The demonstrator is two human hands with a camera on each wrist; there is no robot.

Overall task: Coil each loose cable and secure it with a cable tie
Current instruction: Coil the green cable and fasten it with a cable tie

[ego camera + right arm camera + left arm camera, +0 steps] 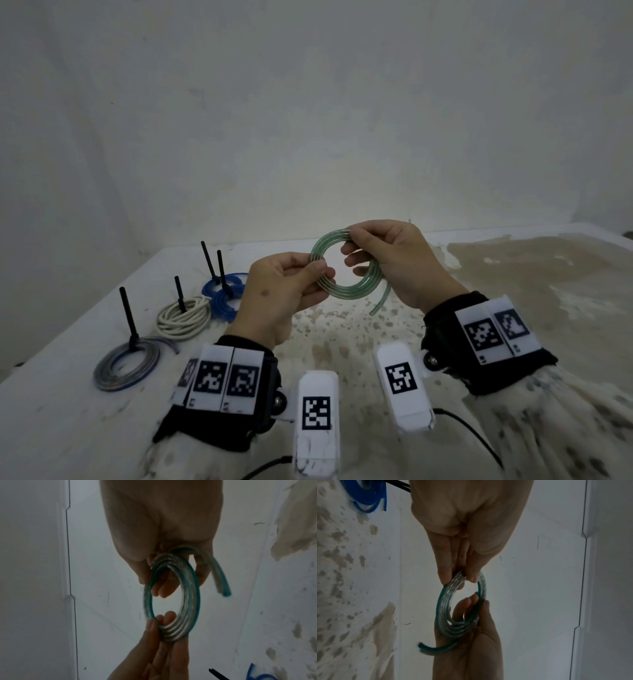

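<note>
A translucent green cable [329,253] is wound into a ring of several turns and held in the air above the table. My left hand [291,284] pinches the ring's left side between thumb and fingers. My right hand [387,253] grips its upper right side, fingers curled through the ring. One loose end [380,305] hangs down at the lower right. In the left wrist view my left hand [458,577] pinches the green cable [443,601]; in the right wrist view my right hand [164,577] holds the green cable [190,601] with its loose end [221,584] sticking out.
On the white stained table [68,428] at the left lie tied coils, each with a black cable tie standing up: a grey-blue coil [126,366], a white coil [183,317] and blue coils [222,291]. A white wall [308,120] stands behind.
</note>
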